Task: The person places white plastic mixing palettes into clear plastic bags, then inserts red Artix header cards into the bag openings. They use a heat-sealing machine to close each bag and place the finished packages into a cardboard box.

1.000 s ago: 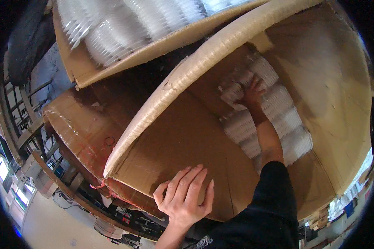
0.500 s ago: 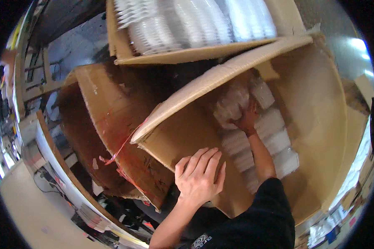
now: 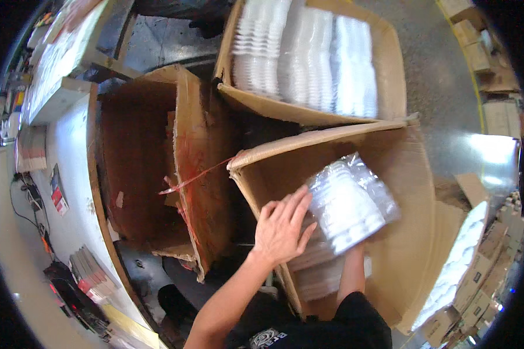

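Observation:
A clear plastic bag of stacked white ridged pieces (image 3: 350, 205) is raised inside the near cardboard box (image 3: 403, 232). My right hand, hidden behind the bag with only its wrist and forearm (image 3: 351, 272) showing, bears it from below. My left hand (image 3: 282, 228) is open over the box's left edge, fingers stretched and thumb apart. Its fingertips are at the bag's left edge; whether they touch it I cannot tell. Deeper in the box lie more clear-wrapped white packs (image 3: 317, 276), partly covered by the raised bag and my hand.
Beyond stands another cardboard box (image 3: 393, 64) filled with rows of white ridged packs (image 3: 308, 58). To the left is an opened brown box (image 3: 140, 168) with a torn flap and red string (image 3: 206, 173). A white-topped table (image 3: 70, 174) runs along the left; flattened cartons (image 3: 480, 279) lie at right.
My right hand has lifted a bag from the packs in the box up toward me. My left hand stays at the box edge, open. The view has shifted, showing more of the table.

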Demonstrator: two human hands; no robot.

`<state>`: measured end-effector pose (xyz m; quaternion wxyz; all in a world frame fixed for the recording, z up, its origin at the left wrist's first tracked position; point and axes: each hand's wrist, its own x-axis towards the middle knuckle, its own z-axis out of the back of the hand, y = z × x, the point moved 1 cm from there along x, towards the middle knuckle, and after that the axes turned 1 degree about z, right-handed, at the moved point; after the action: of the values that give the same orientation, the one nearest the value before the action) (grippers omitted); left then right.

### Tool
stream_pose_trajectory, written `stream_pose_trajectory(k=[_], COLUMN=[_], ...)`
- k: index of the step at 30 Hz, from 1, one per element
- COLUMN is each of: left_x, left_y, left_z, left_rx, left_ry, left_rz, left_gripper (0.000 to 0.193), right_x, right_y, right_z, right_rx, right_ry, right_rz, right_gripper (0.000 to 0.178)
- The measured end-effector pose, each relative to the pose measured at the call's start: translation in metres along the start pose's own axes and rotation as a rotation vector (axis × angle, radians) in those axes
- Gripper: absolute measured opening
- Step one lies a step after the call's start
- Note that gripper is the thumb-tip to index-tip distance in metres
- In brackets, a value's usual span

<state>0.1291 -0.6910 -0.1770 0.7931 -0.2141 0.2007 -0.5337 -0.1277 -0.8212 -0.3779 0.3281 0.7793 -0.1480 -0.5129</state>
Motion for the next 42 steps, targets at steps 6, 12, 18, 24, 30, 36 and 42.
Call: stream_pose_trajectory(k=[6,12,18,24,30,36,42], left_x=[-0.027,-0.219,-0.437,-0.582,-0.637,-0.653,-0.644], left_y=[-0.011,-0.053,-0.073,-0.046,0.017,0.044,0.043], left_z=[0.078,0.194,0.216,0.155,0.091,0.057,0.04], left_rx=[-1.363,-0.541,-0.593,-1.583,-2.041,-2.086,-2.145], left_ry=[0.057,-0.114,-0.626,-1.177,-1.633,-1.686,-1.787], left_rz=[0.127,-0.081,0.409,0.515,0.275,-0.019,-0.041], left_gripper=[0.119,0.142,0.152,0.101,0.078,0.083,0.092], right_x=[-0.092,-0.202,-0.359,-0.494,-0.549,-0.547,-0.528], right_y=[0.098,0.121,0.065,-0.061,-0.131,-0.142,-0.154], right_z=[-0.112,-0.274,-0.423,-0.528,-0.558,-0.558,-0.564], right_rx=[0.015,-0.306,-0.814,-1.5,-2.258,-1.944,-1.609], right_ry=[0.331,0.933,1.613,1.843,1.916,2.024,1.929], right_rz=[0.035,-0.033,0.084,0.394,0.859,0.86,0.517], right_gripper=[0.092,0.092,0.093,0.08,0.074,0.068,0.092])
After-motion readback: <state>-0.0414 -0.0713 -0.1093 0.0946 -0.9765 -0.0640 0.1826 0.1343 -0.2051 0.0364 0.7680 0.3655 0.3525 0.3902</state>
